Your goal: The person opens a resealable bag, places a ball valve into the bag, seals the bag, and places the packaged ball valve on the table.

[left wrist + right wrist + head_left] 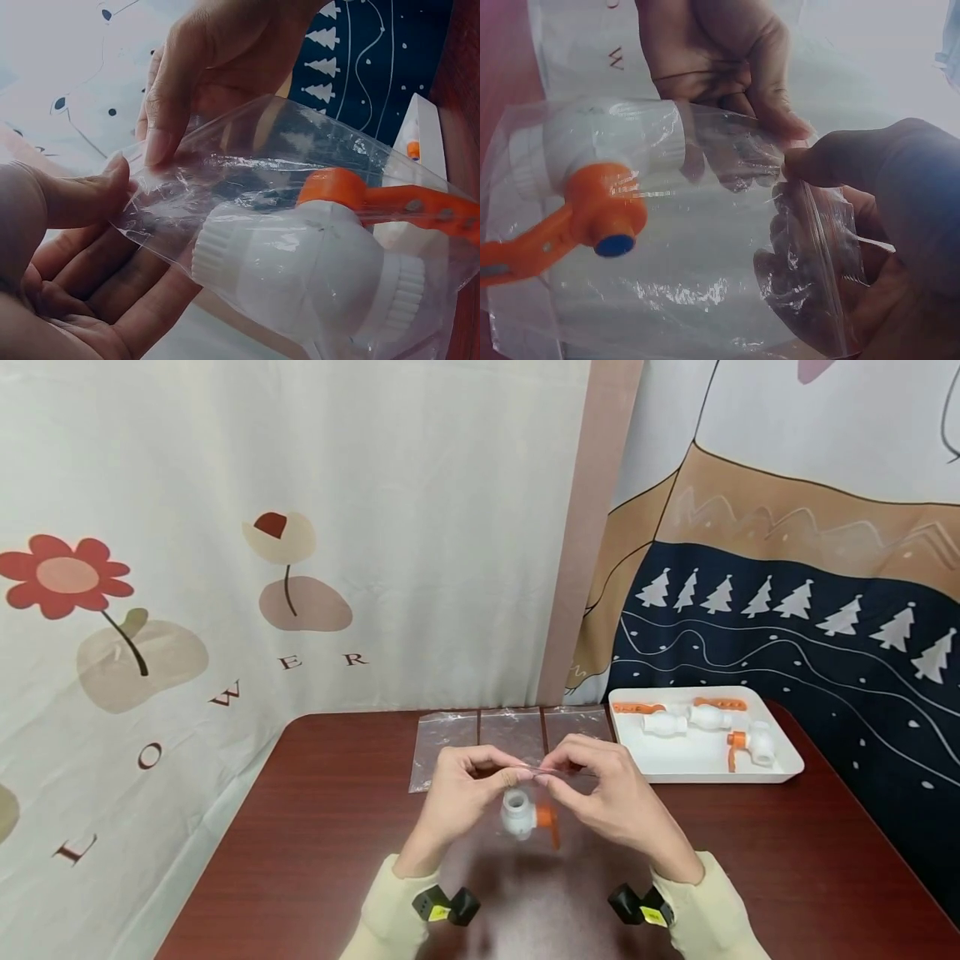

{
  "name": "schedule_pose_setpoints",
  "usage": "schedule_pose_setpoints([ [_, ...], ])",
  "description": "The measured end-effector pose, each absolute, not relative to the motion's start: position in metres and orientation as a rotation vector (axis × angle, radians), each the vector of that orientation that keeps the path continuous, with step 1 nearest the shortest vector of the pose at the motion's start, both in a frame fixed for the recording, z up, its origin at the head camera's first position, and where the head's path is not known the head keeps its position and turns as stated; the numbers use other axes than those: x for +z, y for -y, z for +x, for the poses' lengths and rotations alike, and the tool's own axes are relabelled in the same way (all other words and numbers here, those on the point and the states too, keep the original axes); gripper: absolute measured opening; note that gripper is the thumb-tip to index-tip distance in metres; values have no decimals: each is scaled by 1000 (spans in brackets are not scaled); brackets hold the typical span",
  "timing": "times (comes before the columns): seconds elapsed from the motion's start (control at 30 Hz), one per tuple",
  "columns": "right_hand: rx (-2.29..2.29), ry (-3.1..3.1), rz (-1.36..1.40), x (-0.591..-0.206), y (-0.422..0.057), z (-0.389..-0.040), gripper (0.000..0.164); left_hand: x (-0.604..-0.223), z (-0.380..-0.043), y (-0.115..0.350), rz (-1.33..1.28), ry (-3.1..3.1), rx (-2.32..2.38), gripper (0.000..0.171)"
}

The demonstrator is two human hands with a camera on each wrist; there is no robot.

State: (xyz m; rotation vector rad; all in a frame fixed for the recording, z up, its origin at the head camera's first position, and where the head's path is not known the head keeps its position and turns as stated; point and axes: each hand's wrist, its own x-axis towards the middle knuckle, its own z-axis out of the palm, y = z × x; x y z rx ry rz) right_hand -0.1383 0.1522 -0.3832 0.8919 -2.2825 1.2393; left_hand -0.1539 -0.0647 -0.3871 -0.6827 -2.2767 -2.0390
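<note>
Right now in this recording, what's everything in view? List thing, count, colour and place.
held bag: 1, clear, between both hands
bagged valve: 1, white with orange handle, inside the held bag
flat bags: 3, clear, along the table's far edge
tray: 1, white, far right of the table
tray valves: 3, white with orange handles, in the tray
table: 1, reddish brown, below the hands
backdrop: count unclear, multicoloured print, behind the table
wrist cameras: 2, black, one per wrist
sleeves: 2, pale yellow, on the forearms
left hand, right hand: 1 each, bare, pinching the held bag
</note>
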Motion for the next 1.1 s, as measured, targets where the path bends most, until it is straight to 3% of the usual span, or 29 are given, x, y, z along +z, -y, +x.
schedule_pose_setpoints([
  [1.1, 1380, 2276, 915, -381, -160, -140, 17, -395, -154, 55, -865, 2203, -2128, 9],
])
